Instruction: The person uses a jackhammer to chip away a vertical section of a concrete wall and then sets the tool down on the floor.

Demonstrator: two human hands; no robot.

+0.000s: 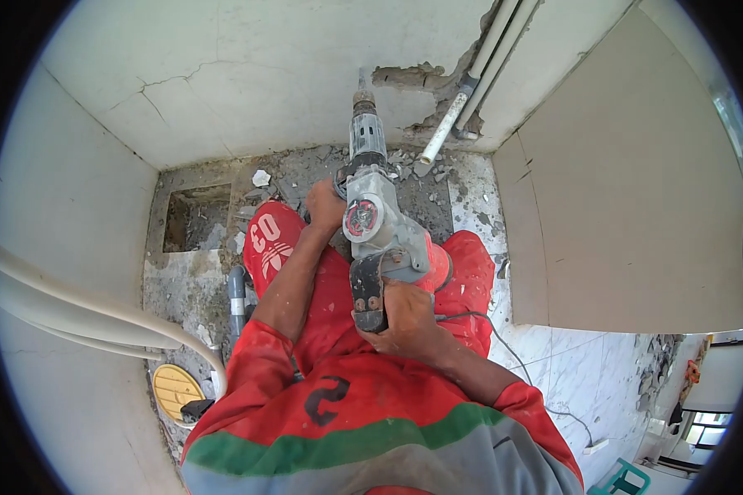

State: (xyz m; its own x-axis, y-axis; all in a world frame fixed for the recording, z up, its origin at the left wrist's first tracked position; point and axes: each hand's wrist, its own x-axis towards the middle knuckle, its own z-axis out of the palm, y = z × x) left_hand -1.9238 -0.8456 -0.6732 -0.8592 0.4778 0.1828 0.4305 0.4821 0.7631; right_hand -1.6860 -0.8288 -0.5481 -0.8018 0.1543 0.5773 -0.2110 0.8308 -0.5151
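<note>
A grey and red demolition hammer [380, 210] points away from me, its bit [362, 80] up at the white wall [264, 74] just left of a broken-out groove. My right hand [404, 318] is wrapped round the rear handle, behind its black end piece. Farther forward, my left hand [325, 206] grips the side handle near the black collar; the tool's body hides part of that grip. The hammer's body sits between my red-trousered knees. Its grey power cord [504, 342] trails off to the right across the tiles.
Pale pipes [495, 49] run down the chipped groove, with a short open pipe [444, 128] jutting out. Rubble [305, 169] covers the floor by the wall. A square hole [196, 217], a grey pipe [237, 293], a hose [99, 305] and a yellow lid [177, 391] lie left; a beige panel [627, 206] stands right.
</note>
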